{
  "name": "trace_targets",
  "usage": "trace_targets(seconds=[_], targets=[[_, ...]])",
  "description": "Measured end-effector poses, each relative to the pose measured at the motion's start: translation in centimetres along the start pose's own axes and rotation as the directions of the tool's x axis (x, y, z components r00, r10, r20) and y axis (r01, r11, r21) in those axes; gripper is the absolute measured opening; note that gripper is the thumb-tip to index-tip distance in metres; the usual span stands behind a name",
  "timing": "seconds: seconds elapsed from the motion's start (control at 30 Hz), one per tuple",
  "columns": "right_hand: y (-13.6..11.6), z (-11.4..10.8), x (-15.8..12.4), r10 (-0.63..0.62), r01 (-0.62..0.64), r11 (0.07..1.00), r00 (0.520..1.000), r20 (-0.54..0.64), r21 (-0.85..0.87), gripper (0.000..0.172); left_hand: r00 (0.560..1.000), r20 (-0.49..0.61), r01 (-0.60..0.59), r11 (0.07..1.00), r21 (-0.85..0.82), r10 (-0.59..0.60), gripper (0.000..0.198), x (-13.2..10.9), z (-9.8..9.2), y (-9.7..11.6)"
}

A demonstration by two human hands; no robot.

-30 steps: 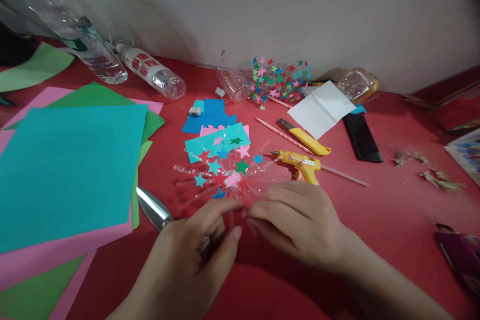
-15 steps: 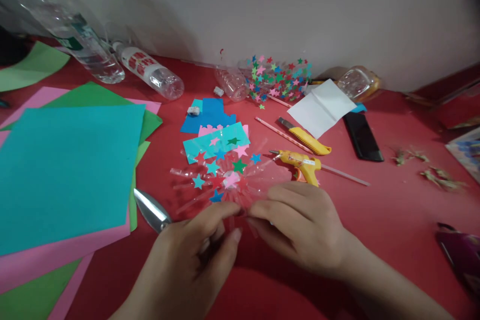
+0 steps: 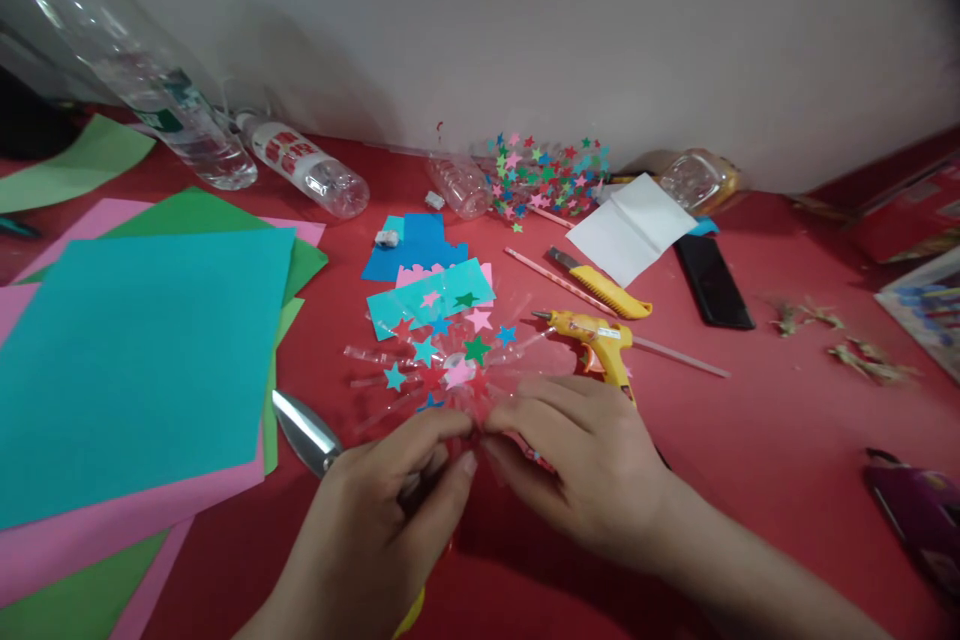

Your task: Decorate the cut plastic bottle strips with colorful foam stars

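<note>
A clear plastic flower-like piece (image 3: 450, 368), cut into strips and covered with coloured paper stars, lies on the red table (image 3: 750, 440). Both my hands meet at its near edge. My left hand (image 3: 382, 520) pinches a near strip between thumb and forefinger. My right hand (image 3: 585, 460) has its fingers curled and pinches the plastic from the right. The fingertips almost touch each other. Something yellow shows under my left wrist; I cannot make out what it is.
A yellow glue gun (image 3: 596, 335) lies just behind my right hand, a yellow utility knife (image 3: 604, 288) and a pencil (image 3: 559, 280) beyond it. Scissor blades (image 3: 304, 430) poke out by stacked coloured paper sheets (image 3: 135, 360). Plastic bottles (image 3: 307, 165), loose stars (image 3: 544, 175), white paper (image 3: 630, 225) and a phone (image 3: 712, 280) sit farther back.
My hands have closed in on each other at the plastic piece's near edge. The view has shifted slightly; the other objects have stayed put.
</note>
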State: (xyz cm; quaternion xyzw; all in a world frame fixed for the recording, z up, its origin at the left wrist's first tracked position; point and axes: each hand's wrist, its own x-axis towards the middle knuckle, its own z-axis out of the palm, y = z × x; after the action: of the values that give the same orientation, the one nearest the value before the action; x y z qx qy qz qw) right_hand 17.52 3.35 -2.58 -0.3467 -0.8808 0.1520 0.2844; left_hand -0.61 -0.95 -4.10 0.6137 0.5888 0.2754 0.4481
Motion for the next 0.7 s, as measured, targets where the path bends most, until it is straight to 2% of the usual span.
trace_targets(seconds=[0.17, 0.5, 0.7], targets=[[-0.13, 0.2, -0.11, 0.022, -0.022, 1.0, 1.0, 0.001, 0.01, 0.018, 0.999, -0.034, -0.02, 1.0, 0.003, 0.02, 0.016, 0.23, -0.01, 0.09], [-0.28, 0.55, -0.08, 0.083, -0.082, 0.996, 0.996, -0.012, 0.04, 0.014, 0.991, -0.057, 0.11, 0.984, -0.138, -0.119, 0.015, 0.7, 0.21, 0.67], [-0.22, 0.94, -0.12, 0.091, -0.091, 0.995, 0.996, -0.021, 0.036, 0.015, 0.991, -0.092, 0.087, 0.986, -0.145, -0.101, 0.013, 0.81, 0.1, 0.85]])
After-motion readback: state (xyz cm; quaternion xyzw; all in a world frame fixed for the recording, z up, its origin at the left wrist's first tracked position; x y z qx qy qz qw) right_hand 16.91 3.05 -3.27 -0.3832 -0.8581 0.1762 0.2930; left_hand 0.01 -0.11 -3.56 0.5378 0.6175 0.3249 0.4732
